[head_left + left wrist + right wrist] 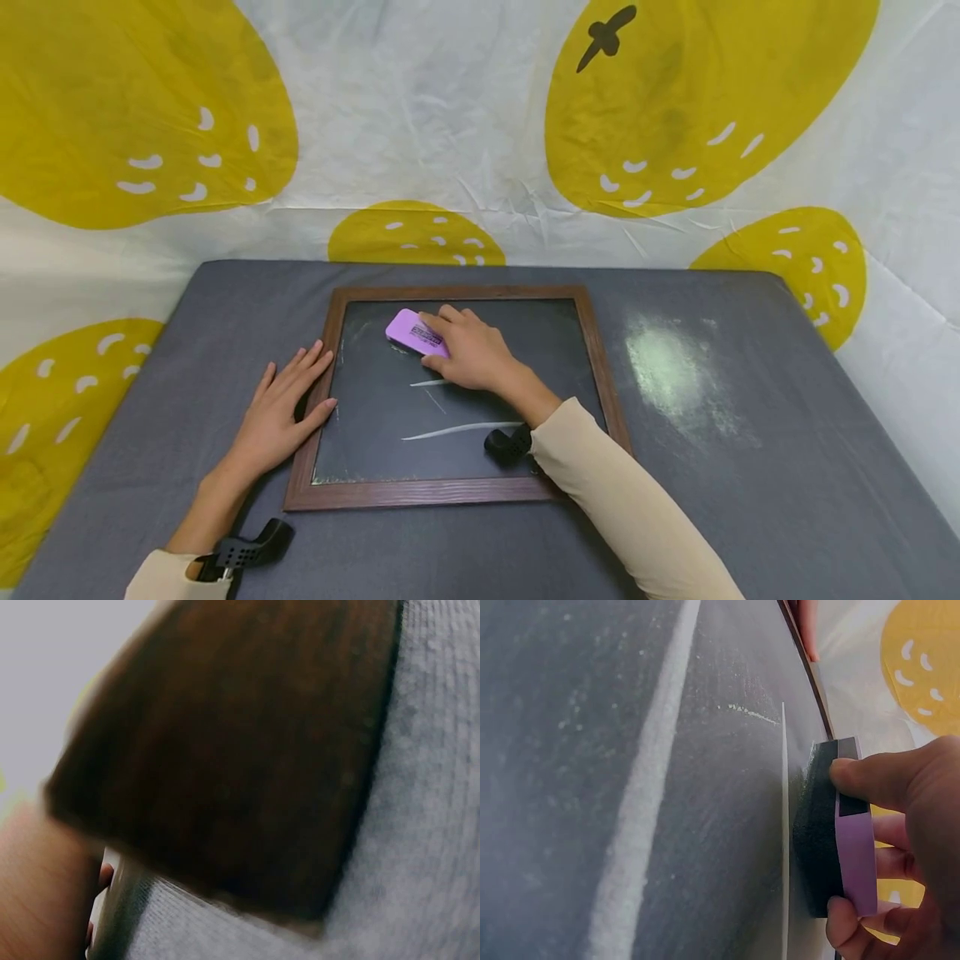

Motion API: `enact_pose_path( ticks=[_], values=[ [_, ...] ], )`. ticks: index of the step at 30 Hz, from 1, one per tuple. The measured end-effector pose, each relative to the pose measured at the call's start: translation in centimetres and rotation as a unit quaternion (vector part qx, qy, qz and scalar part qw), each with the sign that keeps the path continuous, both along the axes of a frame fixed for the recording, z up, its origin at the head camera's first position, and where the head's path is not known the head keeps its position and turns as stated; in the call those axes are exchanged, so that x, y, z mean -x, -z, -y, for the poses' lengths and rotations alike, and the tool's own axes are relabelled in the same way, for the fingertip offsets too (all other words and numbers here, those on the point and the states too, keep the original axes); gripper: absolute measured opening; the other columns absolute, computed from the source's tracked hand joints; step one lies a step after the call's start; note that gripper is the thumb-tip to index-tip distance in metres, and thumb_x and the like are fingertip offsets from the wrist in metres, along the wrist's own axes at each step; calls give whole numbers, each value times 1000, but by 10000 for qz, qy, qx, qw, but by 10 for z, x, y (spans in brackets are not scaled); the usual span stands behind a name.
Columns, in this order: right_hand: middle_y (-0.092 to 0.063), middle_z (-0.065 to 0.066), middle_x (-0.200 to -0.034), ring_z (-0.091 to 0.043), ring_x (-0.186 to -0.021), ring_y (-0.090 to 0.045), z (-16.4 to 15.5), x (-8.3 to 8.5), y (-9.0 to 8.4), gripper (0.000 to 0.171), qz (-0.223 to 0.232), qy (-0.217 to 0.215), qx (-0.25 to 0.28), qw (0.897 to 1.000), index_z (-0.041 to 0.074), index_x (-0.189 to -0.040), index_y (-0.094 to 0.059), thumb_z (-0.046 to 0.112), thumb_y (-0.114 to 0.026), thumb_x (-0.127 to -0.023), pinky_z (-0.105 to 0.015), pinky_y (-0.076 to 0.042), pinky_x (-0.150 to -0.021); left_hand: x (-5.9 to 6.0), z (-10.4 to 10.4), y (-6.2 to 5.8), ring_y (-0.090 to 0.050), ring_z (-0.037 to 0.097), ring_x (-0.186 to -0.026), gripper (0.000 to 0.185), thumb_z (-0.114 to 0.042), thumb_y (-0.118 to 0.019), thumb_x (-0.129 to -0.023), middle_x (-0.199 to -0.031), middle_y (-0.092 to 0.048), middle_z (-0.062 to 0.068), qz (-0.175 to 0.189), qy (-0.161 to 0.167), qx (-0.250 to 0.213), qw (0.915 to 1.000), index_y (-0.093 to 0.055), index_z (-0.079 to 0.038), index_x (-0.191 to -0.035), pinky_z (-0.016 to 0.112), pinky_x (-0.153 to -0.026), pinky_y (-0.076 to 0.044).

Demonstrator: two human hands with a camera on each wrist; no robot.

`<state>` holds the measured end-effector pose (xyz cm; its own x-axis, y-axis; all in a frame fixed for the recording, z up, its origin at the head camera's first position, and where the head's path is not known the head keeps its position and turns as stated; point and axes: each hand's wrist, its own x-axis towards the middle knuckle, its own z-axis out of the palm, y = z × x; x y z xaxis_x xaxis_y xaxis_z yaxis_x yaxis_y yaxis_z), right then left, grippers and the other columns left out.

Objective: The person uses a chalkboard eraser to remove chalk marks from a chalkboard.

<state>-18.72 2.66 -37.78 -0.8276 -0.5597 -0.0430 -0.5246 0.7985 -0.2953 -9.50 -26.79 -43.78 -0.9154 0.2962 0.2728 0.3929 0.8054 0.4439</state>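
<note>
A brown-framed chalkboard (375,495) lies on the grey-covered table. Near its upper middle, my right hand (474,350) grips a purple eraser (415,332) by its sides. In the right wrist view, thumb and fingers pinch the eraser (855,855), its dark felt face toward the board. Two white chalk lines, the lower one (457,430) longer, run below it; the hand and forearm cover part of them. My left hand (276,417) rests flat with fingers spread, fingertips on the left side of the frame. Up close, the left wrist view shows a dark, blurred frame corner (232,765).
A patterned white cloth (420,108) with yellow shapes hangs behind the table. To the right of the board, a pale glare patch (675,371) shows on the grey table cover (772,500). Black wrist cameras are strapped at both wrists, the right one over the board's lower part.
</note>
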Motion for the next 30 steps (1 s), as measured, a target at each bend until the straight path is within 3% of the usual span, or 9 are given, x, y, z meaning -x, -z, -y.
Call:
enact_pose_path(
  ticks=[16,24,30],
  values=[
    [-51,0,-103,-20,-88,-47,-38,5,-1,64,141,455,333,9983,23,-145,-46,40,-67,-87,-34,-44,-57,-1,0,-1,-24,34,-141,66,-32,-62,-94,-155,-28,11,-47,6,38,10000,-34,-13,-150,56,-113,-5],
    [-50,0,-105,-21,-90,-46,-67,8,1,64,302,620,519,9963,24,-145,-46,39,-68,-87,-36,-43,-60,-1,0,0,-23,34,-141,66,-33,-61,-94,-155,-27,10,-5,-25,48,10000,-33,-14,-151,55,-113,-4],
    [-50,-2,-102,-23,-89,-47,-89,9,2,64,181,766,585,9952,23,-144,-47,39,-69,-86,-38,-44,-62,-1,1,0,-23,33,-141,67,-34,-61,-94,-155,-27,10,-12,-24,59,10000,-33,-15,-151,55,-113,-4]
  ],
)
